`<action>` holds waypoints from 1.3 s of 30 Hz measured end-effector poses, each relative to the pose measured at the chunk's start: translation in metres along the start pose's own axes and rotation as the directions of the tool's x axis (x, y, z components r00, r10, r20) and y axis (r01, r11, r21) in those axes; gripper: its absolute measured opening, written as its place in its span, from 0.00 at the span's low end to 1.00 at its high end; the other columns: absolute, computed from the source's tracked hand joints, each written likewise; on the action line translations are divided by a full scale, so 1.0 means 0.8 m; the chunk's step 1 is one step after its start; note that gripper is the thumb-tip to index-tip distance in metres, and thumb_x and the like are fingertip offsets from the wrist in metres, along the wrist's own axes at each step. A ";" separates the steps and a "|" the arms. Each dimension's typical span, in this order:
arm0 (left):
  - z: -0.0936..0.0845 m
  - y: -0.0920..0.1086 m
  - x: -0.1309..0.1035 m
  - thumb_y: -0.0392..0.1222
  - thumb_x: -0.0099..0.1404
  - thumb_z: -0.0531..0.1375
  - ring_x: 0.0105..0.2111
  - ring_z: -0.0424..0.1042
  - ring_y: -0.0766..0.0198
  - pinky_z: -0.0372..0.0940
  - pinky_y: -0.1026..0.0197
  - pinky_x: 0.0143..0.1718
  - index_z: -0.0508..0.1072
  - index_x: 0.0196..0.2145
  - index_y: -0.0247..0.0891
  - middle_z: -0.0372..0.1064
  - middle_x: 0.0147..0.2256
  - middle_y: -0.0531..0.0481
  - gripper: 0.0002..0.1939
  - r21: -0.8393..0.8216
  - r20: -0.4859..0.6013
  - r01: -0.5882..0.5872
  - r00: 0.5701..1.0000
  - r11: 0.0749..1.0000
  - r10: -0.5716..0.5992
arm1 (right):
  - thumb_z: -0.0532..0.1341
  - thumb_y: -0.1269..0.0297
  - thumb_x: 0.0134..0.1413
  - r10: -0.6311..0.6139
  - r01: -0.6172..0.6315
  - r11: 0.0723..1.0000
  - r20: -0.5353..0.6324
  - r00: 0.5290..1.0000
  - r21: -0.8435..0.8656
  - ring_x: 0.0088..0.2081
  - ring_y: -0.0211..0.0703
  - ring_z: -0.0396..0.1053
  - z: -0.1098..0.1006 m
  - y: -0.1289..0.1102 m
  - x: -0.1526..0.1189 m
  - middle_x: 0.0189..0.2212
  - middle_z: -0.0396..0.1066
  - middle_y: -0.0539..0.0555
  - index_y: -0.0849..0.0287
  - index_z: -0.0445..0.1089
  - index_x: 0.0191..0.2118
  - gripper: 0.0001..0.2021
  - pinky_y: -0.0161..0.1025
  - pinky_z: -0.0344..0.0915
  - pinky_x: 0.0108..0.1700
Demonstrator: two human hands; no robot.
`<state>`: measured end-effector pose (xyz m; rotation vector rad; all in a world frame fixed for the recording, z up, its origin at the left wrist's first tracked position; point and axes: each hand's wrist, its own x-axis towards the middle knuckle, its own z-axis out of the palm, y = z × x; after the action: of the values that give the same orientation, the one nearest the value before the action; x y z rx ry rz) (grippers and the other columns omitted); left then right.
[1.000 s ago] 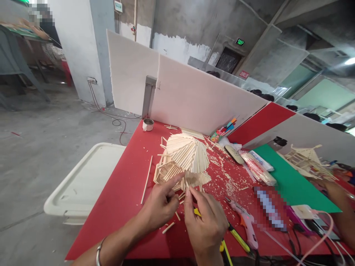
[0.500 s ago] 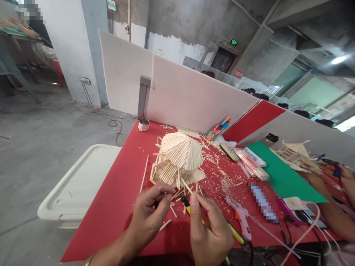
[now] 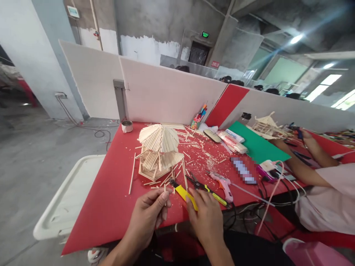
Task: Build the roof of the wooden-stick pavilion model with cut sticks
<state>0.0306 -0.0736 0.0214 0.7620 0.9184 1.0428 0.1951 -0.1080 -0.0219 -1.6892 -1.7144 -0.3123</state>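
My left hand (image 3: 152, 207) pinches a short wooden stick (image 3: 165, 189) upright between thumb and fingertips. My right hand (image 3: 206, 212) is closed around the handle of a yellow tool with a dark head, apparently a utility knife (image 3: 181, 193). Just beyond both hands stands a small pavilion model (image 3: 159, 147) built of pale wooden sticks, with a pointed roof and a many-sided base. Beside the right hand lie pliers (image 3: 213, 194) with yellow-and-black handles. A pink glue gun (image 3: 223, 184) rests farther right.
Loose sticks and shavings (image 3: 209, 157) litter the red tabletop (image 3: 111, 218). A tin (image 3: 127, 126) and a pen cup (image 3: 195, 122) stand by the white partition (image 3: 158, 92). Cables (image 3: 244, 210) hang at the right edge. A co-worker's arm (image 3: 291, 159) is by another stick model (image 3: 266, 125).
The stick has passed from my right hand to my left. My right hand has moved onto the yellow utility knife. The view has turned to the right.
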 end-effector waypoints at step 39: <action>-0.009 -0.001 0.007 0.50 0.50 0.69 0.13 0.52 0.77 0.48 0.71 0.14 0.79 0.34 0.33 0.59 0.15 0.58 0.18 0.277 0.171 -0.001 0.984 0.961 -0.049 | 0.52 0.63 0.64 -0.048 -0.094 0.896 0.305 0.951 0.434 0.41 0.38 0.73 -0.058 0.004 -0.016 0.42 0.74 0.51 0.53 0.64 0.56 0.16 0.32 0.69 0.44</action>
<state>0.0260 -0.0677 0.0160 1.0566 0.9276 0.8187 0.2109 -0.1465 0.0029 -1.4624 -1.8113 0.3591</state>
